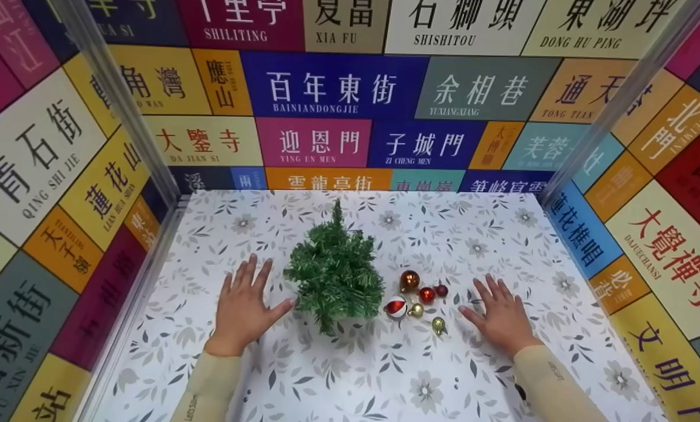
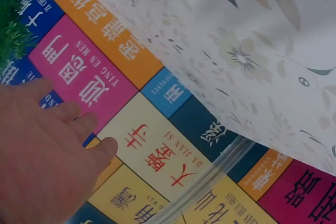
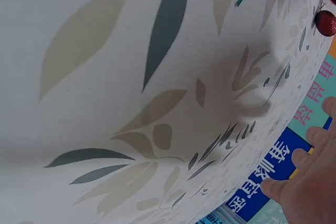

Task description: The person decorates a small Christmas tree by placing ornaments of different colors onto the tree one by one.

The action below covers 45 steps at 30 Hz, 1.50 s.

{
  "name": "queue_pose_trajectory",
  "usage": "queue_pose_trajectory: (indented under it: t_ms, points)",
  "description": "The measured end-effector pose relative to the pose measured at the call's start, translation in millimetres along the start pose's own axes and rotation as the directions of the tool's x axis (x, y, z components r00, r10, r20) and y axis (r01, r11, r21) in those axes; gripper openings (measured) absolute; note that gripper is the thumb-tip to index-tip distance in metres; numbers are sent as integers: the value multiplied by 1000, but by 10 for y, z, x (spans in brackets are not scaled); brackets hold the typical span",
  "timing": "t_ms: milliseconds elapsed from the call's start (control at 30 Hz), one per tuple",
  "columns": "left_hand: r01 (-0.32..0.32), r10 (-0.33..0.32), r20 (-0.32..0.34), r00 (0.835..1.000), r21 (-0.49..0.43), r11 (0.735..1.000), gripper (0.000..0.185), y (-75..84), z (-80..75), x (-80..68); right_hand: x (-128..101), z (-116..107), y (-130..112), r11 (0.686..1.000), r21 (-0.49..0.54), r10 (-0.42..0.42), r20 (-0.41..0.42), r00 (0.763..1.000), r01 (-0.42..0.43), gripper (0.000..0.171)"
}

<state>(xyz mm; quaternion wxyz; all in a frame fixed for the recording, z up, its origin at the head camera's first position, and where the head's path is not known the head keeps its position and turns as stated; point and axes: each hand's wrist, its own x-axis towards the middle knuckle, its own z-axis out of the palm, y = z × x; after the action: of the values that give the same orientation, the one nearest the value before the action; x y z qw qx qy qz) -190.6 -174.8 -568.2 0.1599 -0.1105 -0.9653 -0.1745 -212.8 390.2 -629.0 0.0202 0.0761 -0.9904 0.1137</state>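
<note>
A small green artificial tree (image 1: 334, 271) stands on the leaf-patterned tabletop (image 1: 385, 375). Just right of it lie several small baubles: a copper one (image 1: 409, 281), red ones (image 1: 426, 295), a red-and-white one (image 1: 396, 307) and gold ones (image 1: 438, 324). My left hand (image 1: 244, 305) lies flat on the table to the tree's left, fingers spread, thumb near the branches. My right hand (image 1: 498, 313) lies flat right of the baubles, holding nothing. The left wrist view shows the left hand's fingers (image 2: 47, 156) and tree needles (image 2: 13, 19); the right wrist view shows fingers (image 3: 307, 182) and a red bauble (image 3: 325, 23).
Walls covered in coloured street-name signs (image 1: 332, 88) enclose the table on three sides. Clear upright posts (image 1: 121, 99) stand at the back left and at the back right corner (image 1: 619, 94).
</note>
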Motion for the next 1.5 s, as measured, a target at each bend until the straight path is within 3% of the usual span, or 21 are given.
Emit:
queue_pose_trajectory:
  t_ms: [167, 333, 633, 867, 1200, 1500]
  points:
    - [-6, 7, 12, 1000, -64, 998, 98, 129, -80, 25, -3, -7, 3, 1000, -3, -3, 10, 1000, 3, 91]
    - [-60, 55, -46, 997, -110, 992, 99, 286, -160, 80, 18, -21, -18, 1000, 2, -25, -5, 1000, 25, 90]
    - [-196, 173, -162, 971, -135, 971, 103, 613, -236, 125, -1, -28, -75, 999, 16, -50, -9, 999, 50, 89]
    - [-250, 227, -157, 961, -149, 957, 108, 828, -240, 141, -31, -39, -171, 998, 9, -62, 5, 998, 62, 90]
    - [-354, 319, -238, 917, -121, 927, 99, 895, -149, 131, -43, -33, -332, 991, -27, -128, -20, 992, 127, 86]
    - [-342, 314, -203, 928, -120, 932, 92, 901, -134, 129, -119, -53, -496, 985, -8, -175, -22, 984, 174, 80]
